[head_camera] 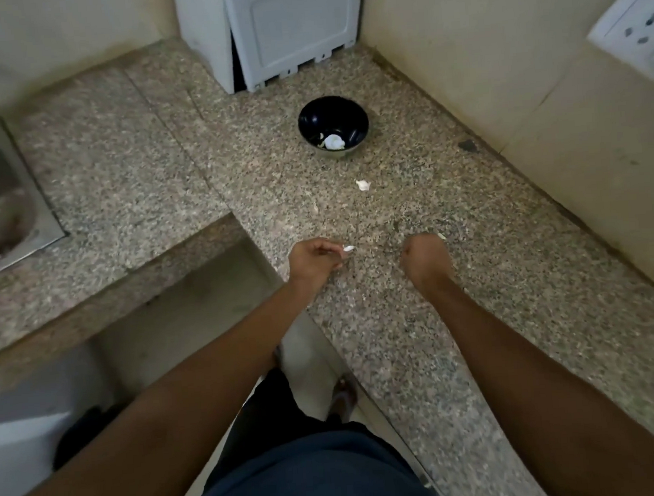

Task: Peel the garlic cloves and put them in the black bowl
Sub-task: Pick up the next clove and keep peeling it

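Left hand [312, 258] curled, fingertips turned away and hidden; pinching a small white scrap [348, 248], too small to tell clove from skin. Right hand [424, 254] fisted, contents hidden but for a white sliver [441, 236] at the knuckles. Pale pieces [332, 142] in the black bowl [310, 121] blurred, count unclear. Steel sink [1, 201] cut off at left; wall socket [635, 32] cropped at right.

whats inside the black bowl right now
The black bowl holds a few pale garlic pieces against its near wall. The near rim may hide more, and whether they are peeled cannot be told.
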